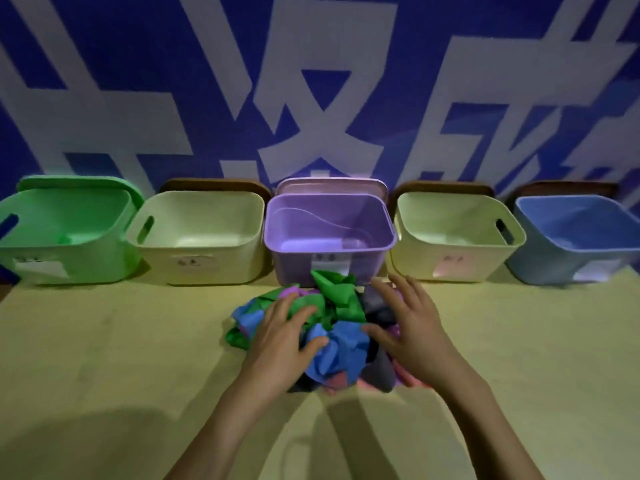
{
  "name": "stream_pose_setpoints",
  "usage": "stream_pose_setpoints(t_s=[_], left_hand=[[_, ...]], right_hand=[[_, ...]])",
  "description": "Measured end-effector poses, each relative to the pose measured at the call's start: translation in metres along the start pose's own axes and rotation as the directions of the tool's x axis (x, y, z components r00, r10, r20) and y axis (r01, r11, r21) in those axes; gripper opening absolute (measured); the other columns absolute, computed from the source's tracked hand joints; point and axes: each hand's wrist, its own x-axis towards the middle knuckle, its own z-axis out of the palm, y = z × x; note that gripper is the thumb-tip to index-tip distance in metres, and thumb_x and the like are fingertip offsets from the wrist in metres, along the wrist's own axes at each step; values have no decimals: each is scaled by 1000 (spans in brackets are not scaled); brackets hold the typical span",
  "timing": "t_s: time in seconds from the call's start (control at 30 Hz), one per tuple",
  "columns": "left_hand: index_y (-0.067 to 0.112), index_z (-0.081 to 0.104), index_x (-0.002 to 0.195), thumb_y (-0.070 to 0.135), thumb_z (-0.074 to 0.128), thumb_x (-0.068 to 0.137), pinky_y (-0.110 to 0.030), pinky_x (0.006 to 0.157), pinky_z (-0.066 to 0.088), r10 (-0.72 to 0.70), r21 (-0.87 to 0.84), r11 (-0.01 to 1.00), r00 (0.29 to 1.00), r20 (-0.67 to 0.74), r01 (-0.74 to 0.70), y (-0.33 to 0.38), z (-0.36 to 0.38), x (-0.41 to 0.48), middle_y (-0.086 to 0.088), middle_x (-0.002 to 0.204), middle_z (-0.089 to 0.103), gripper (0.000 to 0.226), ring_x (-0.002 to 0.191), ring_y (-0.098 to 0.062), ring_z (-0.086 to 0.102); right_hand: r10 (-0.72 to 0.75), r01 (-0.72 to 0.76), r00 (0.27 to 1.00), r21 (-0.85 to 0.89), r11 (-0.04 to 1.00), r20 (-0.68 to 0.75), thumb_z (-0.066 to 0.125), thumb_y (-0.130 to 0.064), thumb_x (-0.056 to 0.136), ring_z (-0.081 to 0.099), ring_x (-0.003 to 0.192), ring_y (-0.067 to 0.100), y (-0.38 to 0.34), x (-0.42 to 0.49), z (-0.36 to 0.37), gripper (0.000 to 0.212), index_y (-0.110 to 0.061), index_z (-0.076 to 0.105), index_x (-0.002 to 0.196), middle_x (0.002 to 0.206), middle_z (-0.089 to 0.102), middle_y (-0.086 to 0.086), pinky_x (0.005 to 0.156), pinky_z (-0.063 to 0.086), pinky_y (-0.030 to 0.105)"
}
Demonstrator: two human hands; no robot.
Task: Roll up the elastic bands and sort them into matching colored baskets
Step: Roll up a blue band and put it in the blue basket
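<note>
Left hand [282, 332] is lying flat on the left side of the pile of elastic bands [325, 367], fingers spread and relaxed, gripping nothing; right hand [407, 320] is mirroring it on the right side, fingers splayed, thumb touching the blue band [343, 348], also gripping nothing; the pile is sitting between and under both hands, dead ahead on the table [121, 341], its far edge just beside the purple basket [294, 265]; the bands are lying crumpled and tangled, so no long axis is readable yet; the green band [337, 296] is riding on top, left fingertips touching it; my read: that one is going first, left hand nearer, and the green basket [69, 265] is standing far left, the blue basket [540, 265] far right.
</note>
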Motion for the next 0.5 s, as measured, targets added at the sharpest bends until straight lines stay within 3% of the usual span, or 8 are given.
stream_pose_setpoints(t_s=[0.07, 0.1, 0.13, 0.2, 0.27, 0.33, 0.4, 0.5], left_hand=[[27, 34, 147, 79, 20, 65, -35, 117, 11, -48, 115, 993, 995, 86, 37, -5, 22, -3, -6, 160, 10, 98, 147, -24, 7], [32, 24, 150, 82, 10, 59, -38, 117, 7, -82, 174, 983, 988, 128, 59, -7, 31, -5, -4, 161, 0, 104, 148, -22, -2], [36, 17, 151, 84, 8, 61, -42, 118, 5, -114, 213, 974, 980, 163, 77, -9, 40, -6, -1, 161, -7, 102, 148, -21, -9], [38, 13, 151, 79, 22, 82, -46, 118, 0, -150, 209, 972, 970, 190, 110, -10, 55, -7, 4, 160, -12, 81, 147, -17, -14], [34, 21, 150, 62, 29, 94, -48, 118, -1, -147, 191, 975, 977, 154, 116, -15, 67, -6, 5, 161, -9, 63, 147, -15, -11], [28, 32, 147, 52, 30, 99, -49, 118, 1, -134, 229, 967, 988, 83, 112, -19, 74, -4, 5, 161, -2, 54, 148, -16, -7], [26, 42, 142, 45, 36, 100, -48, 118, 1, -96, 264, 960, 995, -5, 93, -21, 80, -3, 5, 161, 6, 46, 148, -17, -3], [23, 63, 124, 33, 54, 95, -46, 117, -2, 25, 183, 983, 987, -160, 5, -19, 86, -8, 2, 156, 25, 32, 147, -21, 8]], right_hand=[[152, -130, 961, -108, 986, 230, 54, -65, 82, -9, 147, 31, 15, -12, 22, 91, -42, -4, 149, 161, -8, 3, 114, 7, 58], [194, -161, 934, -132, 978, 299, 54, -69, 80, -21, 145, 29, 21, -16, 33, 96, -46, -12, 145, 159, -21, -1, 114, 0, 59], [205, -170, 924, -133, 976, 324, 51, -76, 75, -26, 143, 28, 25, -20, 43, 99, -48, -15, 144, 156, -28, -2, 113, -4, 60], [171, -139, 938, -124, 982, 301, 31, -90, 60, -30, 141, 28, 31, -22, 63, 104, -49, -13, 145, 154, -33, -4, 110, -10, 62], [121, -87, 965, -151, 985, 232, 17, -89, 57, -33, 140, 26, 33, -20, 76, 102, -47, -3, 148, 152, -33, -8, 108, -13, 64], [97, -63, 979, -191, 980, 177, 30, -82, 74, -32, 141, 28, 32, -18, 85, 83, -46, 17, 148, 156, -25, -6, 108, -11, 66], [96, -71, 988, -199, 977, 119, 46, -62, 89, -27, 143, 30, 27, -20, 93, 54, -43, 41, 139, 160, -13, -4, 109, -10, 64], [71, -66, 997, -138, 988, 34, 53, -44, 91, -22, 144, 30, 20, -28, 102, 29, -34, 63, 117, 160, 4, -6, 111, -10, 61]])
